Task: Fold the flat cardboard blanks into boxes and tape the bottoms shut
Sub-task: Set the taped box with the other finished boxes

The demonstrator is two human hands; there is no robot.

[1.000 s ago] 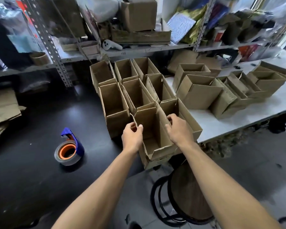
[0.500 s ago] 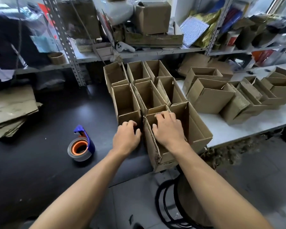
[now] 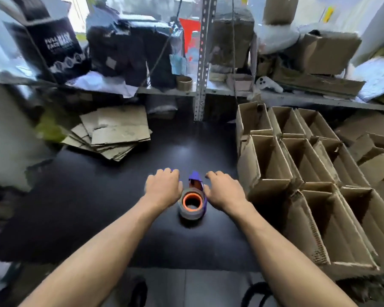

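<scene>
A tape dispenser with an orange core and a blue handle lies on the black table, between my two hands. My left hand hovers just left of it, fingers relaxed, holding nothing. My right hand is just right of it, also relaxed with nothing in it. A stack of flat cardboard blanks lies at the far left of the table. Several folded open-topped boxes stand packed together on the right.
A metal shelf crammed with cartons, bags and a white controller runs along the back. More folded boxes sit at the far right. A stool's black frame shows below the table's near edge.
Both hands have left the nearest folded box and moved left to either side of the tape dispenser. My view has swung left, bringing the flat blanks into sight.
</scene>
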